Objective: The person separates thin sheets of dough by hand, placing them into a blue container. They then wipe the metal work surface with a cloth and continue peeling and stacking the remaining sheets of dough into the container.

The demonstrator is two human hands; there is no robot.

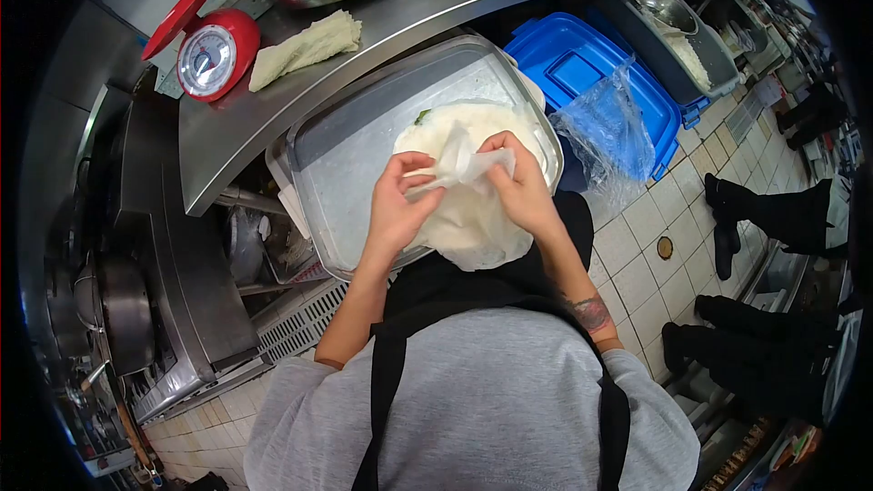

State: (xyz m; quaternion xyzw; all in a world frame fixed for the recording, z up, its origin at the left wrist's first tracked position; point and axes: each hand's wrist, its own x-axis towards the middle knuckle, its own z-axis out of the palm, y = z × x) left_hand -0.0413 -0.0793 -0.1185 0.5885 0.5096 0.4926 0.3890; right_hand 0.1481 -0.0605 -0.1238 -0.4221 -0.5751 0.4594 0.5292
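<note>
Both hands work at a thin, translucent plastic bag that hangs toward my apron over the near side of a metal tray. My left hand pinches its gathered edge between thumb and fingers. Opposite it, my right hand is closed on another part of the bag, fingers curled inward. A twisted fold of the plastic stands up between the two hands. Behind and under it, a white, flat mass lies on the tray, with a bit of green at its far left edge.
Beyond the tray runs a steel counter with a red dial scale and a folded cloth. To the right are a blue lid, crumpled clear plastic and a grey bin. Other people's legs stand farther right.
</note>
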